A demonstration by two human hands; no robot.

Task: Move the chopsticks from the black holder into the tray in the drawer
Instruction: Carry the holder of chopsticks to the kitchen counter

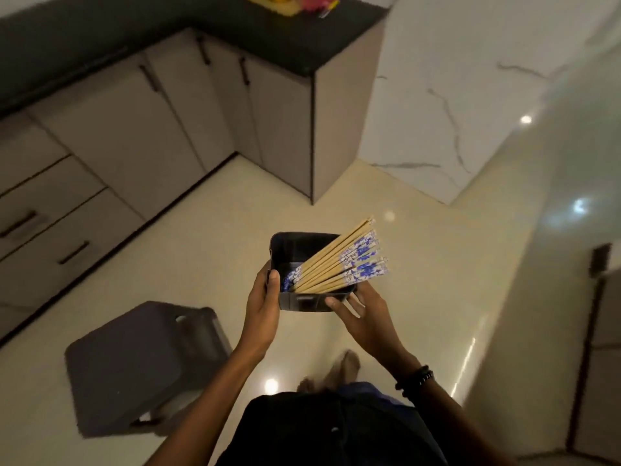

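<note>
A black rectangular holder (295,247) is carried in front of me above the floor. Inside it lie several wooden chopsticks (336,264) with blue-and-white patterned paper sleeves, fanned out and sticking over the holder's right rim. My left hand (263,307) grips the holder's left near corner, thumb over the rim. My right hand (364,314) supports the near right side from below with spread fingers. No open drawer or tray is in view.
Grey cabinets with closed drawers (50,230) run along the left under a black countertop (235,21). A dark grey stool (141,361) stands on the glossy floor at lower left. A marble wall (453,95) rises at right.
</note>
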